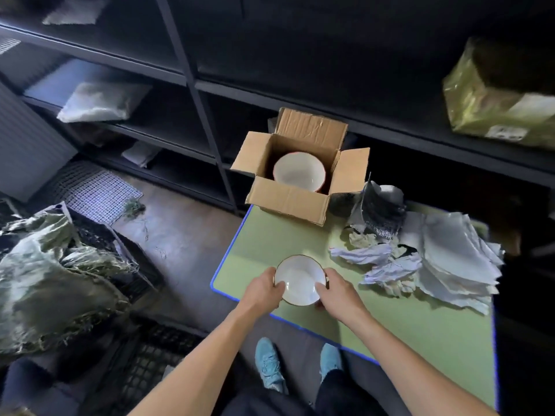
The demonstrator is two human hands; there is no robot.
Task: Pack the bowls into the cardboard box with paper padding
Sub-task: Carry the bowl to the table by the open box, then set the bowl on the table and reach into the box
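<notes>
A white bowl with a thin dark rim (300, 276) sits at the near left corner of the green table (390, 319). My left hand (264, 288) grips its left rim with the thumb inside. On the right rim, my right hand (335, 291) holds it the same way. An open cardboard box (288, 199) stands at the table's far left edge, flaps spread. Inside it sits a larger white bowl with a red rim (298, 172). Crumpled paper (381, 259) and a stack of flat paper sheets (456, 262) lie on the table's right side.
Dark metal shelving (192, 82) runs behind the table, with a taped yellow-green parcel (495, 100) at upper right. A dark bubble-wrap piece (378, 211) stands next to the box. Woven sacks (45, 274) and black crates (141, 355) fill the floor at left.
</notes>
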